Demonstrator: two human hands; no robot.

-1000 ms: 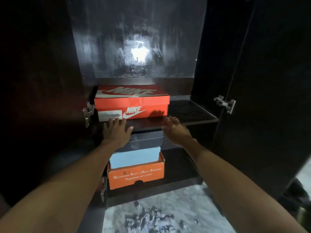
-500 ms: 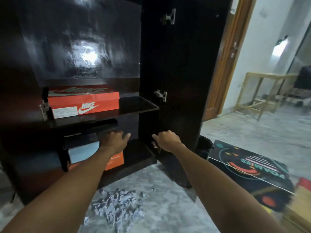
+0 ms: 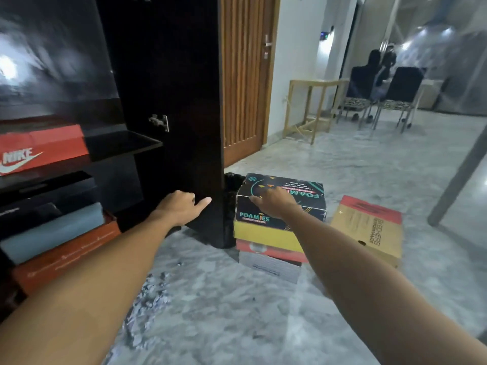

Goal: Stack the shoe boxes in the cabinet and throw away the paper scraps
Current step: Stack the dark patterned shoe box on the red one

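Note:
A black Foamies shoe box (image 3: 303, 204) tops a floor stack of a yellow box (image 3: 266, 237), a red box (image 3: 271, 252) and a white box (image 3: 271, 267). My right hand (image 3: 274, 201) lies flat on the Foamies lid with fingers spread. My left hand (image 3: 181, 206) hovers open in front of the dark cabinet door (image 3: 168, 101), touching nothing. A tan Skechers box (image 3: 369, 230) lies to the right of the stack. In the cabinet, a red Nike box (image 3: 39, 148) sits on the upper shelf, above a black, a blue-grey and an orange box (image 3: 66, 256). Paper scraps (image 3: 147, 299) litter the floor.
The open cabinet door stands between my two hands. A black bin (image 3: 232, 180) shows behind the door's edge. A wooden door (image 3: 245, 75), a wooden table frame (image 3: 311, 106) and two chairs (image 3: 382, 96) with a seated person stand farther back. A grey pole (image 3: 458, 180) slants at right.
The view swung right, away from the cabinet. Both hands left the shelf; my right hand travelled to the floor stack and landed on the Foamies box. The left hand followed partway.

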